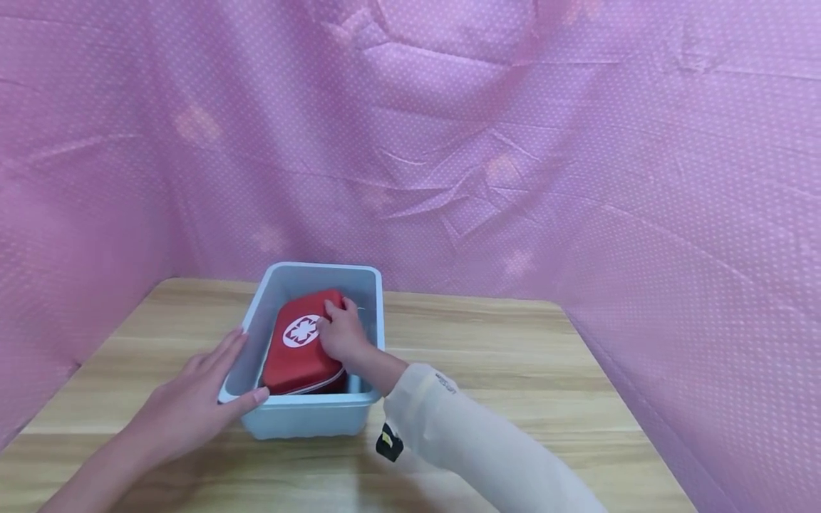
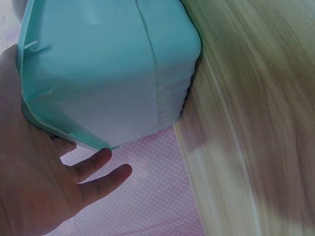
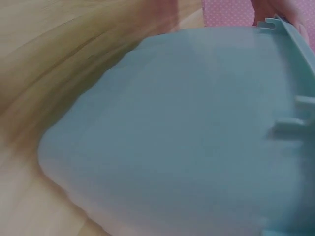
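Note:
A light blue plastic bin stands on the table. Inside it a red first-aid case with a white round emblem lies at a slant. My right hand reaches over the bin's right side and grips the case near its upper right edge; some fingertips are hidden. At the bin's near left corner my left hand rests against the rim, thumb on the near edge and fingers along the left side. In the left wrist view those fingers are spread and fairly straight. The right wrist view shows mostly the bin's outer wall.
The wood-grain table extends to both sides of the bin. Pink dotted cloth hangs behind and along the sides. A pale sleeve covers the right forearm, with a small black tab beneath it.

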A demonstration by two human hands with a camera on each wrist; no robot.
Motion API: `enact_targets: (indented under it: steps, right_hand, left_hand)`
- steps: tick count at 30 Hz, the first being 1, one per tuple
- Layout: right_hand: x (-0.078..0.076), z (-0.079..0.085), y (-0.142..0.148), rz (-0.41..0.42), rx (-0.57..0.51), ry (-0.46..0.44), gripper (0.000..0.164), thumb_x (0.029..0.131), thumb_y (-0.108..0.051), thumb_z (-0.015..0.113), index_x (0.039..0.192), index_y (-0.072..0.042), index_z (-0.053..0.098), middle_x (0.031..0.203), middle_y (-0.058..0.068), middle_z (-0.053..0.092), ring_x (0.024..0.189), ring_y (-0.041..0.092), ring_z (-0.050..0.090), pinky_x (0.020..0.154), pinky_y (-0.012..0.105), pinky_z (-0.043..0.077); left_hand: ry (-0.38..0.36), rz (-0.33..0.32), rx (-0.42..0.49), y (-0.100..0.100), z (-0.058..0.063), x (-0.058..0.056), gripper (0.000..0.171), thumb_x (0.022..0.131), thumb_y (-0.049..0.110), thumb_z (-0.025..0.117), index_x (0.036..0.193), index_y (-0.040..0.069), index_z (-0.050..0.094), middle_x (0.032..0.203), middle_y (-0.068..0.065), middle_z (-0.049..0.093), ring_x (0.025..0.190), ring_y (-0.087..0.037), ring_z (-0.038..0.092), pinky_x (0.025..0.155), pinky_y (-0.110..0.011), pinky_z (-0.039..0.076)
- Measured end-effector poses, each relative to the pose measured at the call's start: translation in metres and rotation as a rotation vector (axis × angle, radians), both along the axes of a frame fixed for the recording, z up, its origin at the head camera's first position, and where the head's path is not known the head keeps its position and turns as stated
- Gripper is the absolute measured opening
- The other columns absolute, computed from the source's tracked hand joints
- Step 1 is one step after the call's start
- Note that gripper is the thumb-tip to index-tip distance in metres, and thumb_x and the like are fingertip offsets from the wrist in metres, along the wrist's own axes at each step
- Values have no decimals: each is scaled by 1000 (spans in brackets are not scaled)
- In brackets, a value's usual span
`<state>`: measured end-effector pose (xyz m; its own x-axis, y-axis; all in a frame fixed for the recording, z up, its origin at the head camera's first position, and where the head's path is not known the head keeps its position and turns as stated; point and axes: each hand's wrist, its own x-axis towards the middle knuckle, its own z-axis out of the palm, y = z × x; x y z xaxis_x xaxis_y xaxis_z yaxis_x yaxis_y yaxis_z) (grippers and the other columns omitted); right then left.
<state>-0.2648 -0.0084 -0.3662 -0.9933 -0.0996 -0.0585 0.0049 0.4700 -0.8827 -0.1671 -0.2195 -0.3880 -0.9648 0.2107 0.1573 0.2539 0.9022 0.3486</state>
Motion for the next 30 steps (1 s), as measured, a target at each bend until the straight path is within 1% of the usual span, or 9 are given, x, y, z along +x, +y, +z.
enact_targets:
  steps: [4,9,16,18,21,25,30]
  right_hand:
    - [0,-1,-2,0,12,-19,55,95,-22,59,147,-22,40,153,-2,25,125,25,44,84,42,55]
    - [-1,-3,-5,-9,53,-36,56,96,-23,57,148,-23,37,153,-2,22,126,25,42,86,41,54]
    - [0,-3,-8,-30,170,-71,60,97,-20,56,151,-25,31,153,1,19,127,28,41,87,42,54]
    - [0,-2,-9,-31,204,-80,61,97,-21,56,152,-25,29,153,2,18,127,30,40,89,44,52]
    - [2,-1,-9,-43,240,-113,66,94,-25,59,152,-23,26,153,3,17,128,32,37,91,46,51]
    - [4,-1,-8,-41,267,-136,71,91,-30,63,152,-20,26,148,6,22,126,31,36,90,45,51]
    - [3,-1,-7,-24,268,-126,70,90,-37,64,148,-17,30,140,8,28,122,31,38,91,45,49]
  left_hand:
    - [5,2,-4,-2,-1,0,96,84,74,45,155,25,3,161,1,6,132,-42,30,77,-75,38]
    - [6,6,-7,-3,-1,-1,97,84,74,45,155,25,3,161,0,6,132,-42,30,77,-75,38]
    - [7,6,7,-3,-1,-1,97,83,74,45,155,24,4,161,0,7,131,-42,31,76,-73,40]
    - [10,5,7,-3,-1,-1,97,84,74,45,155,24,4,161,0,7,131,-41,31,76,-73,40]
    - [17,1,6,-3,-1,-1,96,84,74,45,155,24,4,161,0,7,132,-41,31,77,-73,39]
    - [9,-2,7,-3,-1,-1,96,84,74,45,155,24,3,161,-2,9,132,-41,31,78,-74,39]
    - [4,-2,8,-3,1,-1,96,84,74,45,155,24,2,161,-3,8,132,-42,31,78,-74,39]
